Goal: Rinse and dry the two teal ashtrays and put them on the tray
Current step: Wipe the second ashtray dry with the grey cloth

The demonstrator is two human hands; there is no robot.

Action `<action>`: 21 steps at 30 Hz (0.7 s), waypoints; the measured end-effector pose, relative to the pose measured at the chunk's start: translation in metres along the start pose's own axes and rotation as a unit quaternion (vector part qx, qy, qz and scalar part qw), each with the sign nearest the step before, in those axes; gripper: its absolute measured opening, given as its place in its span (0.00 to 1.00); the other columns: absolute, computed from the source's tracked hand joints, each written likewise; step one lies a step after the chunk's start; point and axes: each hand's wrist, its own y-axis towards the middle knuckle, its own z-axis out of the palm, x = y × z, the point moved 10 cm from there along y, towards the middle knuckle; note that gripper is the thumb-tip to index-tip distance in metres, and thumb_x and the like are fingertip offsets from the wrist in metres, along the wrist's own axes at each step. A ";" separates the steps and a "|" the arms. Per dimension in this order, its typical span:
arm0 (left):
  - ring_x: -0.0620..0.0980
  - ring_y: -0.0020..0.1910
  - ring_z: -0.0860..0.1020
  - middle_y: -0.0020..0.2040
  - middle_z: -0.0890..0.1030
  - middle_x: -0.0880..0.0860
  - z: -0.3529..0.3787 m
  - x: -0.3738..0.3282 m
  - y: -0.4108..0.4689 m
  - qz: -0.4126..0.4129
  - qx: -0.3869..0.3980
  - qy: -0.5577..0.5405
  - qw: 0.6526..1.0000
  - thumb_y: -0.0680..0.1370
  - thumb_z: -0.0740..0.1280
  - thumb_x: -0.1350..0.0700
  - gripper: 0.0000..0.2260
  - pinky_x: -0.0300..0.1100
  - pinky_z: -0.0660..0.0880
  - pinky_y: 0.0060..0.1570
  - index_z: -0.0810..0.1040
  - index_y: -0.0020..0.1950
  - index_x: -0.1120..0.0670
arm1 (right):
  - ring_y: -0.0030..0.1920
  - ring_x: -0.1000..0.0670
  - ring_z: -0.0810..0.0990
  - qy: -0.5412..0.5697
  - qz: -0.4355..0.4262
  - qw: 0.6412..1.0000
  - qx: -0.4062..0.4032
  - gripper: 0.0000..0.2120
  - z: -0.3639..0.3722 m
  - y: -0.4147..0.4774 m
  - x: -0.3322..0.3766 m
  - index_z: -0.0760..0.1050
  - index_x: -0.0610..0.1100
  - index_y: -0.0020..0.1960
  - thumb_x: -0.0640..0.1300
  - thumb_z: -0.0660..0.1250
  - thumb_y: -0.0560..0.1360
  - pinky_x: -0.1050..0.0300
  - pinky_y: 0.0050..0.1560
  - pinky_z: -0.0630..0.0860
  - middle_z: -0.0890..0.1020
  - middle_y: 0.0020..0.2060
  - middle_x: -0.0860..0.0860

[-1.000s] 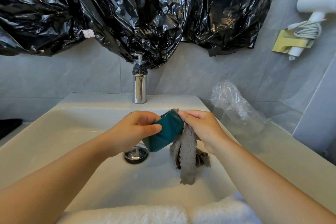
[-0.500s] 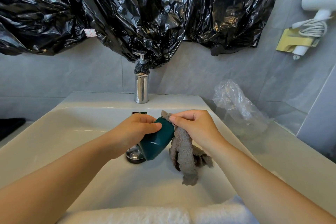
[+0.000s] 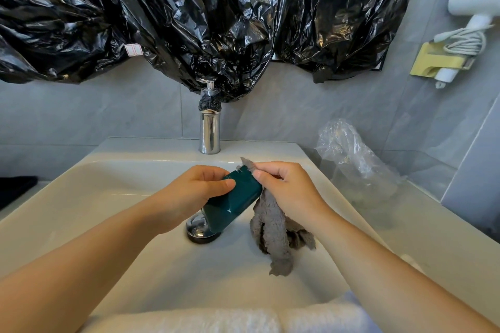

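One teal ashtray (image 3: 232,205) is in view, held over the sink (image 3: 108,197) just above the drain (image 3: 198,228); the other one and the tray do not show. The left hand (image 3: 194,192) grips it from the left, thumb laid across its near face and fingers curled over the far edge. The right hand (image 3: 286,189) pinches a grey cloth (image 3: 270,227) against the ashtray's upper right end, and the rest of the cloth hangs into the basin on the right.

The ashtray is tilted. Its long axis runs from the far right, between the two hands, down to the near left, with the low end over the drain. That low end lies down and left of the cloth grip, nearer the left hand, so wiping it probably calls for the left hand to turn the piece toward the cloth. The hollow seems to face away, so I cannot tell whether cloth reaches inside.
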 end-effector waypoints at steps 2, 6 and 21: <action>0.50 0.46 0.81 0.45 0.85 0.54 0.004 -0.006 -0.002 0.021 0.010 -0.008 1.000 0.80 0.62 0.58 0.08 0.45 0.75 0.54 0.80 0.52 0.58 | 0.54 0.44 0.82 0.037 0.059 0.997 -0.014 0.13 -0.006 0.001 -0.016 0.84 0.43 0.50 0.44 0.61 0.81 0.45 0.61 0.77 0.85 0.48 0.45; 0.52 0.46 0.81 0.48 0.84 0.58 0.006 -0.012 -0.005 0.031 0.030 -0.016 0.999 0.77 0.67 0.57 0.11 0.42 0.76 0.50 0.79 0.56 0.62 | 0.53 0.46 0.83 0.155 0.140 0.978 -0.007 0.14 -0.005 -0.002 -0.033 0.85 0.48 0.42 0.43 0.62 0.81 0.41 0.64 0.75 0.86 0.44 0.49; 0.53 0.46 0.81 0.48 0.84 0.56 -0.001 0.002 0.003 -0.010 -0.016 0.012 1.000 0.78 0.66 0.58 0.07 0.43 0.76 0.45 0.81 0.53 0.58 | 0.55 0.37 0.78 0.019 0.043 0.999 -0.001 0.16 -0.002 0.000 -0.012 0.80 0.33 0.51 0.45 0.61 0.81 0.42 0.61 0.74 0.81 0.52 0.34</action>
